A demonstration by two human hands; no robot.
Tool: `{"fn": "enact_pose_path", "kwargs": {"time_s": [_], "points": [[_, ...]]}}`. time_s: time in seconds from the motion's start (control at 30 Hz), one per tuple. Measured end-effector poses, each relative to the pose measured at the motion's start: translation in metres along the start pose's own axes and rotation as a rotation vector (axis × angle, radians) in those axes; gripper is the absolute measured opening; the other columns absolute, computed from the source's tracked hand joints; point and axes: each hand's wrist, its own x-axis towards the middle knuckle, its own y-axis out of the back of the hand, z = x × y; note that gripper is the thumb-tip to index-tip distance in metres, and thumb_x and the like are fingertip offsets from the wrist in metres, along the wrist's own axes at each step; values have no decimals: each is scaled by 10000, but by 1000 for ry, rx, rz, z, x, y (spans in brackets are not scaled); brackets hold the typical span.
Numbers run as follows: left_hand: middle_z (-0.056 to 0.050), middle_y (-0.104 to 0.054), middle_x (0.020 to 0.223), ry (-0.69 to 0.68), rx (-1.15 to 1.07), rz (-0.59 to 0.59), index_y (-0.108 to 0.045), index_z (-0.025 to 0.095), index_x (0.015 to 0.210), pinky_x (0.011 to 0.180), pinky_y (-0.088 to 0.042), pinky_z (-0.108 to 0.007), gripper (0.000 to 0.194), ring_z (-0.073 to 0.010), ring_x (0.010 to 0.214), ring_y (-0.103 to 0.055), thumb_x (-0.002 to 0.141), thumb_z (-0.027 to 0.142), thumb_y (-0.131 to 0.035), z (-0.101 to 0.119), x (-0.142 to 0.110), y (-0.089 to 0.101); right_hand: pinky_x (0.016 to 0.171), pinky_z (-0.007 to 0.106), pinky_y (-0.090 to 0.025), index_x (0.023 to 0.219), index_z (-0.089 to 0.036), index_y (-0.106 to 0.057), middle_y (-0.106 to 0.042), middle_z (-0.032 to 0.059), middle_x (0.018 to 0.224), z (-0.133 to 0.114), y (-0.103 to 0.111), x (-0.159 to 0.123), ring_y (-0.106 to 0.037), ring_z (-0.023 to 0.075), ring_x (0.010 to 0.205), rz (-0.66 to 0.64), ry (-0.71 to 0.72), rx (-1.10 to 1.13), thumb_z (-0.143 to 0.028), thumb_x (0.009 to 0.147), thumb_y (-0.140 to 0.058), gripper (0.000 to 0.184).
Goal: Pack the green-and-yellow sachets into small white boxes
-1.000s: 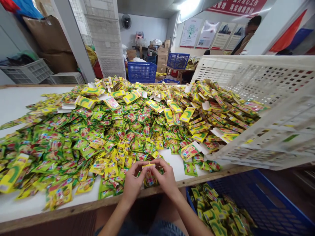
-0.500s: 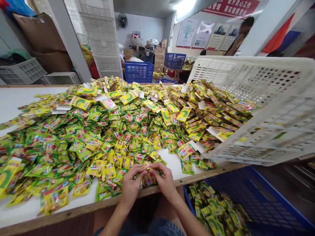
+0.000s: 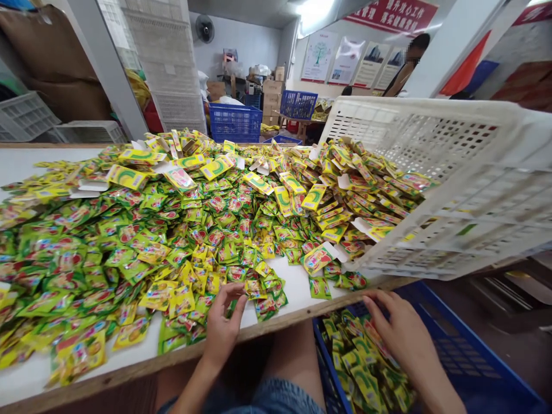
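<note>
My left hand [image 3: 225, 319] hovers at the table's near edge, thumb and curled fingers apart, with nothing held. Its fingertips come close to a small yellow packet [image 3: 255, 288] on the pile; whether they touch it I cannot tell. Over the blue crate [image 3: 457, 339] at lower right is my right hand [image 3: 399, 325], fingers stretched and thumb apart, gripping nothing visible. Just below it, a blurred pink-and-yellow box [image 3: 376, 336] shows beside the hand, above or among the yellow-green boxes [image 3: 366, 382] in the crate.
Green sachets [image 3: 64, 259] and small yellow packets heap across the white table [image 3: 295, 284]. Flat yellow boxes [image 3: 129, 177], some with open flaps, lie on top. A tipped white crate [image 3: 431, 230] spills boxes at right. A person [image 3: 403, 72] is in the background.
My hands were together at the table edge, pinching a small box. Now they are apart: the right has swung right over the blue crate and opened, while the left stays near the edge, opened.
</note>
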Motion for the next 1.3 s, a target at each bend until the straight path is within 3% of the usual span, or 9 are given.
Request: {"fn": "enact_pose_path", "kwargs": {"time_s": [0.17,0.37,0.5,0.6,0.7,0.77,0.87,1.0,1.3], "points": [[-56,-617,929,-10,-10,-20,-537,190,896,867,-453,-316,107,-193,918,-599,829,274,-552,2,-2,0,570,311,-456,1221,-164,-457,-678,68,735,11,-48,36,-630,222,597,-105,-165,175,-452,813,-461,499],[-49,-635,841,25,68,-33,-588,182,861,785,-476,-288,135,-193,833,-613,826,306,-547,2,-3,4,537,299,-387,1071,-132,-512,-612,39,593,5,-98,80,-599,251,593,-64,-249,-42,-473,735,-558,480],[-85,-649,1007,9,35,-11,-588,187,998,859,-474,-327,220,-211,932,-620,803,288,-580,6,-2,3,556,277,-398,876,-181,-522,-578,19,617,-20,-84,62,-547,191,571,-90,-9,228,-419,834,-453,252],[-106,-596,1198,-10,24,-118,-523,211,1194,948,-435,-368,464,-237,1081,-571,751,278,-644,9,-1,1,634,275,-424,826,-205,-538,-597,39,757,-70,-71,27,-552,177,685,-283,233,397,-327,875,-434,168],[-95,-664,1105,19,42,-290,-609,201,1115,909,-469,-379,404,-250,1012,-614,728,302,-666,7,-2,1,731,278,-440,874,-225,-574,-603,40,858,-114,-76,4,-559,179,828,-509,455,544,-232,880,-438,136],[-87,-718,955,72,25,-261,-673,175,978,824,-515,-365,284,-245,883,-661,749,338,-640,5,-1,1,758,286,-446,1031,-231,-552,-604,43,899,-126,-91,4,-562,174,845,-412,405,628,-223,887,-427,191],[-89,-736,881,166,-54,-73,-680,141,930,763,-537,-340,310,-247,834,-679,755,390,-624,2,-1,2,774,326,-452,1123,-209,-517,-611,58,927,-121,-126,21,-569,193,846,-200,254,542,-283,843,-513,289],[-91,-740,836,195,-38,-16,-684,120,895,716,-545,-323,342,-250,793,-686,707,406,-669,1,0,2,870,413,-414,1147,-196,-528,-587,109,1088,-107,-158,37,-516,271,1033,-284,353,284,-285,713,-657,462],[-102,-735,886,190,-4,-60,-679,121,918,741,-525,-327,322,-251,830,-675,732,383,-649,2,2,2,724,296,-440,912,-203,-603,-650,33,885,-79,-144,42,-585,194,819,-274,234,349,-174,813,-480,160]]}}
